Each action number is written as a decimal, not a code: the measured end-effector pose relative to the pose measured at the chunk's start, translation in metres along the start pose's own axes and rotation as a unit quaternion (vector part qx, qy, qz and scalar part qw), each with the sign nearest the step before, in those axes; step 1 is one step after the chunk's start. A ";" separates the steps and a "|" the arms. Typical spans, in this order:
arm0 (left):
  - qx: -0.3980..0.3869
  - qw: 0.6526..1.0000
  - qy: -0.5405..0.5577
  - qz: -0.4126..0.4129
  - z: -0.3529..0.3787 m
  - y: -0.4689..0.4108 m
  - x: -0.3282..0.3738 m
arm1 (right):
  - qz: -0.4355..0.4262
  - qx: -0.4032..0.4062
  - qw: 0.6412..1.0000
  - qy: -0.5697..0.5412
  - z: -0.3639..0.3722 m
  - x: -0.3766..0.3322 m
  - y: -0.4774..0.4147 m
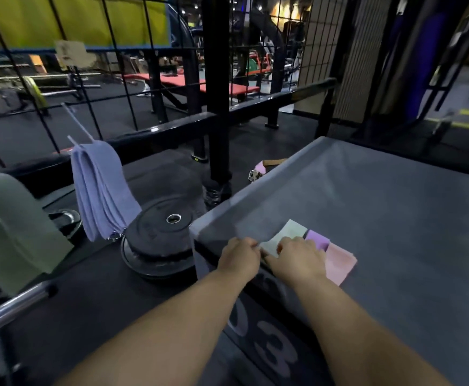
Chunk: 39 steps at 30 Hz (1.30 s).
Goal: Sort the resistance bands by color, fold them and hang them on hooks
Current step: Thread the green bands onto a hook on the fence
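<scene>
Pinching with both hands, head view: left hand (pixel 238 256) and right hand (pixel 297 256) sit side by side at the near edge of the grey box (pixel 381 204), close to its near-left corner. Fingers of both are curled and clamped on the pale green band (pixel 286 232), which lies flat on the box top; left grips its left end, right covers its near part. Exact fingertip contact is blurred. Purple band (pixel 317 239) lies folded just right of the green one, touching it and partly under the right hand's knuckles. Pink band (pixel 340 263) lies folded next to the purple, overlapping it, further right along the same near edge. Off the box to the left: a stack of lavender-blue bands (pixel 102 190) hangs folded over a hook (pixel 78 126) on the wire grid (pixel 116 79), lower ends just beside the weight plates (pixel 158 232) stacked on the floor. Olive green band (pixel 13 232) hangs at the far left, its hook out of sight. Chrome bar (pixel 10 307) below it. Pink strap with a buckle (pixel 261 168) lies on the floor past the box's left edge.
</scene>
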State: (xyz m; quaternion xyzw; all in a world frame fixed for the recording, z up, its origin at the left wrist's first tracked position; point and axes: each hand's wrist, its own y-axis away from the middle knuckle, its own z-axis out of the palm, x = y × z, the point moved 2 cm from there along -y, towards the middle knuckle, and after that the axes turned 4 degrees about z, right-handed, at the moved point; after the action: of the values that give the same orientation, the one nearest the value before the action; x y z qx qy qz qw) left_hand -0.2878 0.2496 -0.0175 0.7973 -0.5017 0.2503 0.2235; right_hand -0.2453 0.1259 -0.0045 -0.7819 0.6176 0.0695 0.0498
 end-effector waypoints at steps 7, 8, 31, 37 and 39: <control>0.005 0.999 0.043 0.015 0.003 -0.002 -0.001 | -0.006 0.006 1.000 0.030 -0.005 -0.001 0.001; 0.008 0.998 0.059 0.021 0.003 -0.002 0.000 | -0.008 0.017 0.999 0.026 -0.008 -0.001 0.002; 0.107 0.952 0.187 0.217 -0.131 0.038 -0.002 | -0.084 0.157 0.891 -0.418 -0.090 -0.086 0.036; 0.119 0.955 0.209 0.176 -0.167 0.070 -0.030 | -0.147 0.053 0.854 -0.497 -0.090 -0.133 0.052; 0.134 0.954 0.216 0.161 -0.178 0.083 -0.044 | -0.164 0.014 0.828 -0.537 -0.090 -0.149 0.059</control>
State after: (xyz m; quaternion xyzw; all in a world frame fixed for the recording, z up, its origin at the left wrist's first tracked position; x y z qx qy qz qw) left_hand -0.4104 0.3549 0.1020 0.6555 -0.5252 0.5138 0.1745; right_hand -0.3322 0.2402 0.1103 -0.7102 0.3572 0.4607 0.3946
